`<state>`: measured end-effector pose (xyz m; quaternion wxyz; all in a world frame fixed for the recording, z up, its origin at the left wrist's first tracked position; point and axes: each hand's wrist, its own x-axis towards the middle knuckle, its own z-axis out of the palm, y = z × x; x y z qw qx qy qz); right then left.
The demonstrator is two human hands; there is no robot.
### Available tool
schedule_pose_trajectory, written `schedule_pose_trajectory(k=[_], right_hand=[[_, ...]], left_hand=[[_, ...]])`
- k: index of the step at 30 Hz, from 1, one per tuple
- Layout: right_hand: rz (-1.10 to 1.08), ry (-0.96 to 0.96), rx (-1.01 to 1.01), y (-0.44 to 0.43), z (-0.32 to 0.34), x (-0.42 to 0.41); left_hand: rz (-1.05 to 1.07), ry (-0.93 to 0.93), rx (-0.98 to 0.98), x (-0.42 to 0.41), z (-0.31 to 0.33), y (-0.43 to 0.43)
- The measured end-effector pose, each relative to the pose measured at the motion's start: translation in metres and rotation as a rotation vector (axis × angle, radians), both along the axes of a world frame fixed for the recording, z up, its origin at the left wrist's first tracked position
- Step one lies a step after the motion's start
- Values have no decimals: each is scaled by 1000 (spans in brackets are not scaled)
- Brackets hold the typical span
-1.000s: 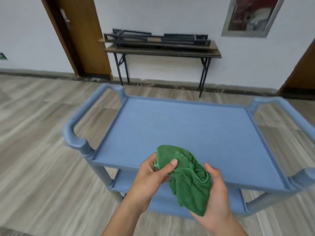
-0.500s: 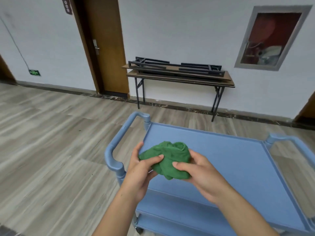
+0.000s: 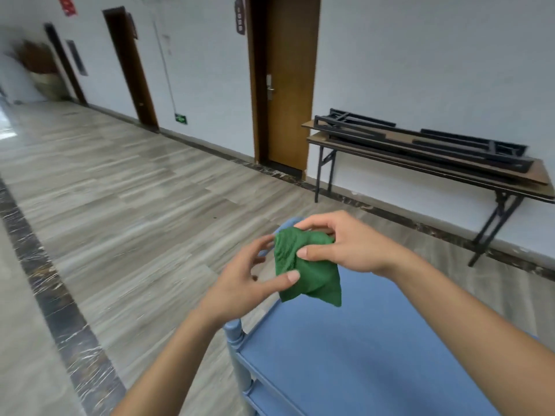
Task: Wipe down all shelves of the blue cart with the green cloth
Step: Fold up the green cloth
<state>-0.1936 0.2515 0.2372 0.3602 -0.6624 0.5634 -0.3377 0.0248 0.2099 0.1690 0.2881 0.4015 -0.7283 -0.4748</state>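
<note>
Grey plank flooring runs up the corridor, with a folding table [image 3: 420, 166] against the white wall at right. Centre frame, the right hand [image 3: 354, 247] pinches the bunched green cloth [image 3: 306, 271] above the top shelf of the blue cart [image 3: 345, 355]. The left hand [image 3: 243, 283] has its fingers [image 3: 261, 241] spread wide, thumb touching the cloth. Wiping looks not yet begun; next, press the cloth flat on that shelf. The green wall sign [image 3: 180, 118] is unreadable.

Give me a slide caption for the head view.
The right hand grips a bunched green cloth, left hand touching it, above the blue cart.
</note>
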Motion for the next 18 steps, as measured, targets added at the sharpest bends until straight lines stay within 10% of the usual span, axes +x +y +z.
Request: schedule_pose_trajectory(k=[18], right_hand=[[123, -4, 148, -179, -66, -24]], left_hand=[[317, 6, -63, -29, -45, -131]])
